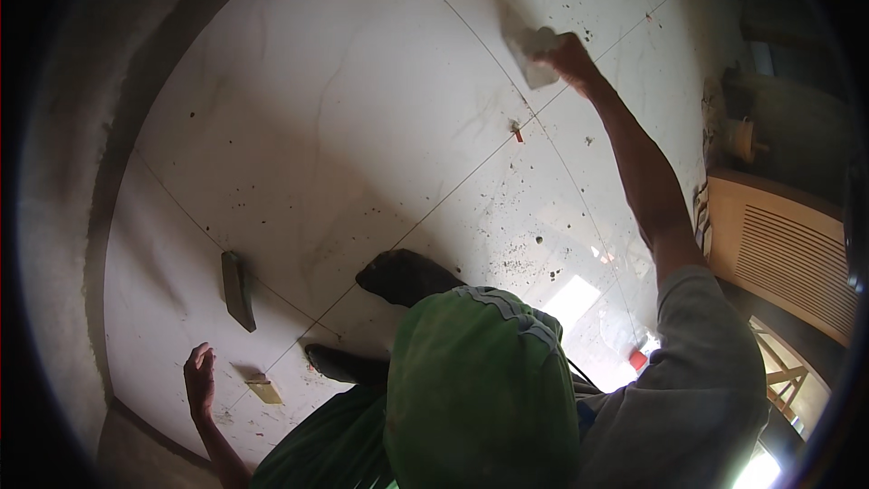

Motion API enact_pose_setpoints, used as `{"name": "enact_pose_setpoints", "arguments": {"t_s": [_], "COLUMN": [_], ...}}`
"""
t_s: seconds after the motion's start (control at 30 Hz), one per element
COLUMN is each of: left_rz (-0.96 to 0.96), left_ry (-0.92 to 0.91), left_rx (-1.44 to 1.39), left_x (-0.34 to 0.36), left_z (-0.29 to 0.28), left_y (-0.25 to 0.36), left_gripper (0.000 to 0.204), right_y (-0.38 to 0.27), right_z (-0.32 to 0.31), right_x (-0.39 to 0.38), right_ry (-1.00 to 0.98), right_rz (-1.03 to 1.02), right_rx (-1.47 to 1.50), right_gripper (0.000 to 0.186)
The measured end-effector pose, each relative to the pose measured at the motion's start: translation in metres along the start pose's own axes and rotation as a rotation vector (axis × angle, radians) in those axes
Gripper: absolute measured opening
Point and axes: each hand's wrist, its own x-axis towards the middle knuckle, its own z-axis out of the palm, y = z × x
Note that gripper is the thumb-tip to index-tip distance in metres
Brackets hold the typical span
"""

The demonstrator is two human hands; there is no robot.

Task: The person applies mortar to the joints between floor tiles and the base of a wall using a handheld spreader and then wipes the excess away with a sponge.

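My right hand (568,62) reaches far forward over the white tiled floor (299,109), its fingers closed on a flat grey trowel (538,71). Motion blurs the blade, so its exact shape and whether it touches the tile are hard to tell. My left hand (200,378) is low at the left, fingers loosely bent and apart, with nothing visible in it. Close to that hand lie a long dark block (238,292) and a small yellowish piece (264,389) like a sponge or scraper. Dark crumbs dot the tiles around the trowel.
Black shoes (407,277) rest on the tiles beside rounded green cloth (484,389). A small reddish chip (518,134) lies near a tile joint. At right are a slatted wooden panel (783,254) and a red cap-like thing (638,359). A grey wall (68,190) bounds the left.
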Motion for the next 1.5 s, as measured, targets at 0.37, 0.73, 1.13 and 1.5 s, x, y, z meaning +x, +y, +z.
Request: {"name": "enact_pose_setpoints", "arguments": {"t_s": [0.37,0.73,1.13,1.5], "left_rz": [-0.083,-0.030,-0.115,0.011], "left_ry": [0.018,-0.057,-0.042,-0.009], "left_rx": [-0.027,0.047,-0.019,-0.009], "left_x": [-0.013,0.015,-0.017,0.005], "left_z": [0.012,0.004,0.009,0.009], "left_y": [0.017,0.018,-0.004,0.044], "left_gripper": [0.051,0.051,0.054,0.057], "right_y": [-0.023,-0.052,-0.081,-0.054], "right_z": [0.050,0.034,0.055,0.044], "right_x": [-0.102,-0.019,-0.033,-0.014], "right_ry": [-0.592,-0.472,-0.741,-0.726], "right_rz": [-0.046,-0.198,-0.362,-0.274], "right_rx": [-0.239,-0.423,-0.740,-0.769], "right_gripper": [0.023,0.024,0.019,0.029]}}
